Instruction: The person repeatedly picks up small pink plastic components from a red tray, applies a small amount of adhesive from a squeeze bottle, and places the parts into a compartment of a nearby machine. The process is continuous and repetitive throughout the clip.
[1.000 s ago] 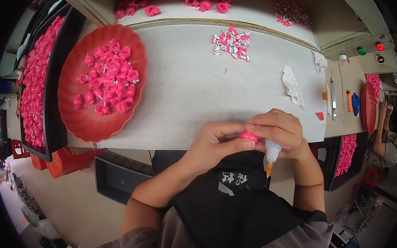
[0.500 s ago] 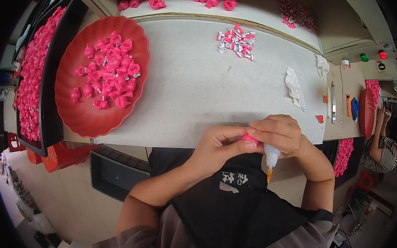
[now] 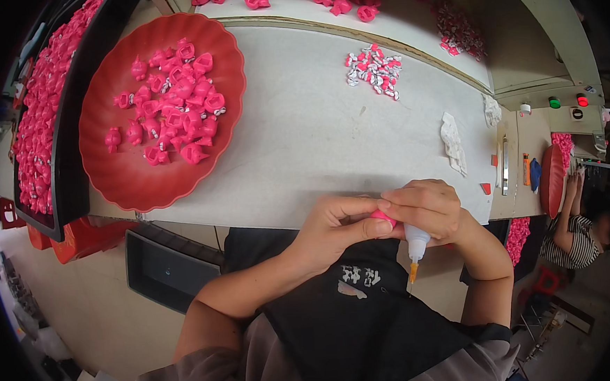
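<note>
My left hand [image 3: 335, 225] is closed on a small, bright pink plastic piece [image 3: 383, 218], pinched between thumb and fingers at the table's front edge. Against it, the fingertips of my right hand [image 3: 432, 209] press on the same piece. A white squeeze bottle [image 3: 418, 241] with an amber needle tip is tucked in my right hand, its tip hanging downward. Fingers hide most of the pink piece. On the table at the far left stands a red scalloped dish [image 3: 97, 105] holding many pink figure pieces [image 3: 183, 86]. Further back lies a pile of small pink-and-white parts [image 3: 374, 72].
Left of the dish is a black crate [image 3: 72, 156] full of pink pieces. More pink pieces [image 3: 340, 6] sit on the back shelf. Crumpled white tissue [image 3: 451, 143] lies at the right. Another person in a striped shirt [image 3: 570, 244] works at the far right.
The view has shifted slightly, so the dish and crate appear a little displaced. Both hands keep the same grip, with the bottle's tip still pointing down.
</note>
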A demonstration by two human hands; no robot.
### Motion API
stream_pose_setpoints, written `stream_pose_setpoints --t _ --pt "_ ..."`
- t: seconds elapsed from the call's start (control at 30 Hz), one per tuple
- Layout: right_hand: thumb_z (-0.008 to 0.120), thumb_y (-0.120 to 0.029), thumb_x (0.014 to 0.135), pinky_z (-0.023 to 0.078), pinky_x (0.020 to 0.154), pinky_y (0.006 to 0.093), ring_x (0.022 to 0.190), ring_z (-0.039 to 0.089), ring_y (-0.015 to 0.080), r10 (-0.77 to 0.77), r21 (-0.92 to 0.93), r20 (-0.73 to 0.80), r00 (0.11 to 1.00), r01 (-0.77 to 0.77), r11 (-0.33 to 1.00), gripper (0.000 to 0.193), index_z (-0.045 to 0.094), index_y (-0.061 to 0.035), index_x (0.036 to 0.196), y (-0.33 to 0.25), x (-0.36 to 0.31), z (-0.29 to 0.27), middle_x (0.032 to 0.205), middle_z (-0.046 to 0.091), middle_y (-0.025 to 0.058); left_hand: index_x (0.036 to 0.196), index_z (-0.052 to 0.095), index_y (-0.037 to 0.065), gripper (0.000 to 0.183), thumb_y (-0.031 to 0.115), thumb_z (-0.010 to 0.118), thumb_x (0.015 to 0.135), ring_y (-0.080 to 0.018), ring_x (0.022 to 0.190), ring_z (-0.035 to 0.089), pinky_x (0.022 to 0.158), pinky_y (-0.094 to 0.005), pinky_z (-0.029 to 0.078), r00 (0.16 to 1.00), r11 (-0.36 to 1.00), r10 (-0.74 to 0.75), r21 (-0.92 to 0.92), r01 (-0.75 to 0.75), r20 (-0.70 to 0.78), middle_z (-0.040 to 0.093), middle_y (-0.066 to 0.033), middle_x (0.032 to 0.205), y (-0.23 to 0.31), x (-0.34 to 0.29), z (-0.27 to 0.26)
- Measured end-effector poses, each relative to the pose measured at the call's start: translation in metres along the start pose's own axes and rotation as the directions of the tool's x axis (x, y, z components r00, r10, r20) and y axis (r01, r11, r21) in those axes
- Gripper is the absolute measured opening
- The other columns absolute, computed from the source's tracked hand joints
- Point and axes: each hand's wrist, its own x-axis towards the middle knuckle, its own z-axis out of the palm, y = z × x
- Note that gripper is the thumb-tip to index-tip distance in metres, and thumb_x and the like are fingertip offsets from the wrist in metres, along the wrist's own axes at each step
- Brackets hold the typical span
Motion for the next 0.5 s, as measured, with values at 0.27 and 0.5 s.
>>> stream_pose_setpoints --t 0.27,0.5 --pt "0.074 -0.009 0.06 0.046 0.046 0.0259 0.056 0.056 0.019 0.028 -0.023 0.05 0.998 -0.027 0.999 0.038 0.061 0.0024 0.094 -0.006 0.019 0.002 0.088 0.057 0.0111 0.103 0.056 -0.008 0.021 0.003 0.053 0.085 -0.0193 0.091 0.061 0.081 -0.0271 0.049 0.998 0.998 0.052 -0.035 -0.051 0.04 0.061 -0.0134 0.096 0.004 -0.006 -0.01" --pt "0.074 -0.009 0.061 0.048 0.052 0.026 0.066 0.059 0.0204 0.146 0.098 0.004 0.989 -0.146 0.984 0.037 0.062 -0.0013 0.095 -0.001 0.028 0.007 0.089 0.059 0.0105 0.1 0.058 -0.005 0.021 0.006 0.059 0.082 -0.0149 0.088 0.06 0.079 -0.0257 0.047 0.992 0.978 0.126 0.171 -0.122 -0.014 0.062 -0.0101 0.093 0.016 -0.009 -0.015"
